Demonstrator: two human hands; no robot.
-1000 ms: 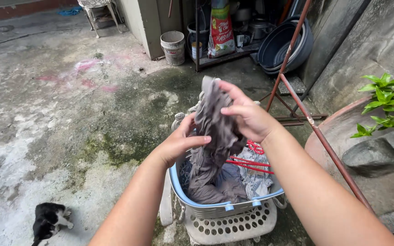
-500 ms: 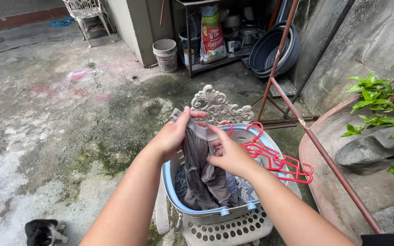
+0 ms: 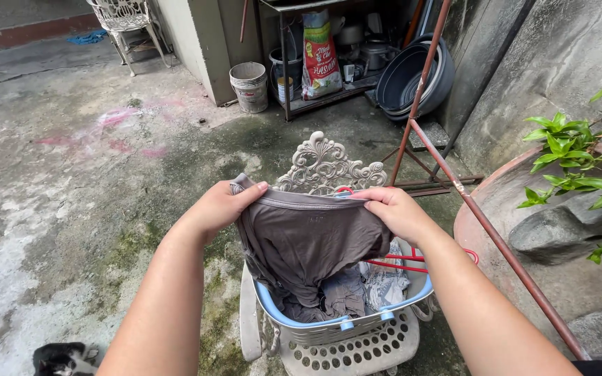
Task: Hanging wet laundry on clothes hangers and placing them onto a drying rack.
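My left hand (image 3: 221, 205) and my right hand (image 3: 393, 209) each grip one end of the waistband of a grey garment (image 3: 308, 240), holding it stretched flat between them. It hangs over a blue-rimmed white laundry basket (image 3: 346, 327) that rests on a white ornate chair (image 3: 323, 163). More damp clothes (image 3: 374, 282) lie in the basket. Red hangers (image 3: 398, 263) poke out of the basket under my right forearm.
A rusty metal drying-rack pole (image 3: 482, 219) slants down at the right, beside a large clay planter (image 3: 524, 209) with green leaves (image 3: 580, 160). A white bucket (image 3: 249, 87), shelf with bag and stacked basins (image 3: 412, 73) stand behind. A black-and-white cat (image 3: 60, 358) lies at lower left.
My hands moved apart and spread the bunched grey garment open by its waistband. The view shifted slightly, and the cat now sits lower in the frame.
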